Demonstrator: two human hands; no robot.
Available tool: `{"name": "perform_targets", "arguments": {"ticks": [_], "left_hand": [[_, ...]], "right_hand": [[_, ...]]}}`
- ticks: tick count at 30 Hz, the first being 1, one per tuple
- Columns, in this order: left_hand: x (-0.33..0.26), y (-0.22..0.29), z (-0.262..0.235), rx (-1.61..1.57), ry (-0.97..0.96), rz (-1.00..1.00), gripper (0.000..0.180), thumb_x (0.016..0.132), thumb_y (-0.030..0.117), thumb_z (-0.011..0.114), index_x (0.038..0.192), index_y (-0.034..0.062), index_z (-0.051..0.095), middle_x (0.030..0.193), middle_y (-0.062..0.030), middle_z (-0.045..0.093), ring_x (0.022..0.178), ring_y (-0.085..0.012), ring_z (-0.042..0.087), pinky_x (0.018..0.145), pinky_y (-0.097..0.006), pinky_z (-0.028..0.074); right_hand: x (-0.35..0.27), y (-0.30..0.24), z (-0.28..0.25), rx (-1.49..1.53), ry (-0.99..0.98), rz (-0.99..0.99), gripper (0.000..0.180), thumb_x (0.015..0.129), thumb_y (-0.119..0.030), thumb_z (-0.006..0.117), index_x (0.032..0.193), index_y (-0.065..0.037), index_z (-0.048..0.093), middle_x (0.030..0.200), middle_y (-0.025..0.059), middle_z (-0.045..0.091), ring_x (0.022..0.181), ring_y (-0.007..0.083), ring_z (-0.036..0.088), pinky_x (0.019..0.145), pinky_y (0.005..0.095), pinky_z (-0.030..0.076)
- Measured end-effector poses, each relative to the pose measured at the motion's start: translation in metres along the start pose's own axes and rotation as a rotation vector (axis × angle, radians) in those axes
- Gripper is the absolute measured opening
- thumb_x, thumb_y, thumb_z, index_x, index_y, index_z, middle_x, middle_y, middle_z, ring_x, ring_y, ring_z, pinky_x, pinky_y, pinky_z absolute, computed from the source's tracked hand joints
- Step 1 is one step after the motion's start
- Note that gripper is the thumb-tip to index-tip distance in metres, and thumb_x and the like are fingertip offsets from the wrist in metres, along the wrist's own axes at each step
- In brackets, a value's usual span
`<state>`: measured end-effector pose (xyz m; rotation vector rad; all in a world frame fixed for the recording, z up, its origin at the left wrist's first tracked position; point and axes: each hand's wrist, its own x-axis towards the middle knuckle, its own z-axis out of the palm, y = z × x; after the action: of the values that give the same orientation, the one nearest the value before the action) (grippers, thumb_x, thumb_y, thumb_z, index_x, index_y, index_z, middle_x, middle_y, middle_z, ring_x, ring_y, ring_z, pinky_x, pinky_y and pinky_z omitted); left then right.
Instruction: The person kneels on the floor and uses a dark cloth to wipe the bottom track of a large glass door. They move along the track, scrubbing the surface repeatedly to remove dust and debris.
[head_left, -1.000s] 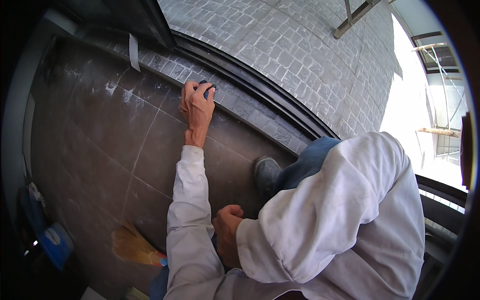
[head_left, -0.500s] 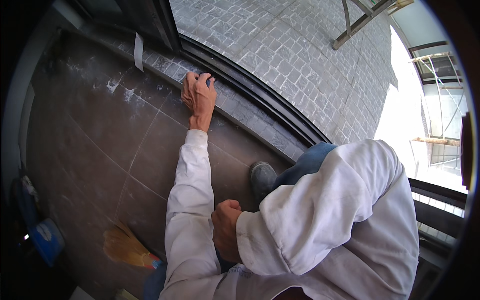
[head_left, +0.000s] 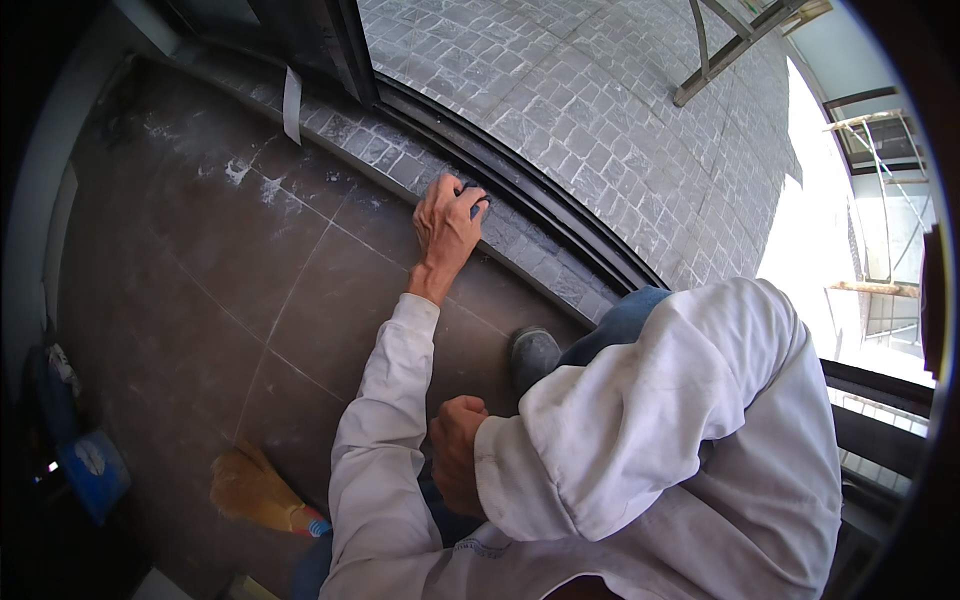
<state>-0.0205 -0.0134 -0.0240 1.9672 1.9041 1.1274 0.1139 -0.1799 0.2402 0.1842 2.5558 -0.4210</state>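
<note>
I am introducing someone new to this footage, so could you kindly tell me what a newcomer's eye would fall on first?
Probably the outstretched left hand, above centre, gripping a small dark object at the stone-patterned ledge. The glaring white patch outside, at the right, would also draw the eye. Then perhaps the curled right hand, low near the centre, and the straw-coloured broom at lower left.

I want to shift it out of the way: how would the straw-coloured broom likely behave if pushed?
The broom is probably light for its size, as its head looks like thin fibres. The fibres likely flex where they fan out, while the narrow, banded neck may be stiffer. That broad head seems more apt to slide than roll.
</note>
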Motion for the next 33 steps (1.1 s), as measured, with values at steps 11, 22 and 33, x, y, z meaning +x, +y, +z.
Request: {"name": "perform_targets", "arguments": {"ticks": [11, 22, 33], "left_hand": [[0.053, -0.048, -0.022, 0.186, 0.078, -0.227, 0.019, 0.083, 0.020, 0.080, 0.101, 0.0148, 0.076, 0.103, -0.0087, 0.059, 0.099, -0.0312, 0.063, 0.076, -0.045, 0.052], [0.074, -0.079, -0.048, 0.329, 0.042, -0.220, 0.021, 0.082, 0.023, 0.081, 0.101, 0.0175, 0.078, 0.102, -0.0074, 0.060, 0.099, -0.0298, 0.063, 0.079, -0.043, 0.053], [0.079, -0.079, -0.053, 0.298, -0.060, -0.087, 0.021, 0.082, 0.019, 0.081, 0.102, 0.0140, 0.077, 0.104, -0.0090, 0.061, 0.102, -0.0297, 0.063, 0.081, -0.043, 0.053]], "right_hand": [[-0.015, 0.007, 0.002, 0.022, -0.006, 0.058, 0.023, 0.079, -0.024, 0.068, 0.089, -0.004, 0.066, 0.072, 0.0071, 0.063, 0.073, 0.0248, 0.062, 0.070, 0.0403, 0.048], [-0.024, 0.004, 0.012, 0.089, 0.008, 0.087, 0.022, 0.079, -0.025, 0.069, 0.089, -0.005, 0.066, 0.072, 0.0071, 0.062, 0.073, 0.0245, 0.062, 0.069, 0.0401, 0.048], [-0.023, 0.001, 0.014, 0.107, -0.007, 0.113, 0.022, 0.078, -0.025, 0.070, 0.088, -0.006, 0.065, 0.071, 0.0071, 0.062, 0.072, 0.0241, 0.062, 0.069, 0.0399, 0.048]]}}
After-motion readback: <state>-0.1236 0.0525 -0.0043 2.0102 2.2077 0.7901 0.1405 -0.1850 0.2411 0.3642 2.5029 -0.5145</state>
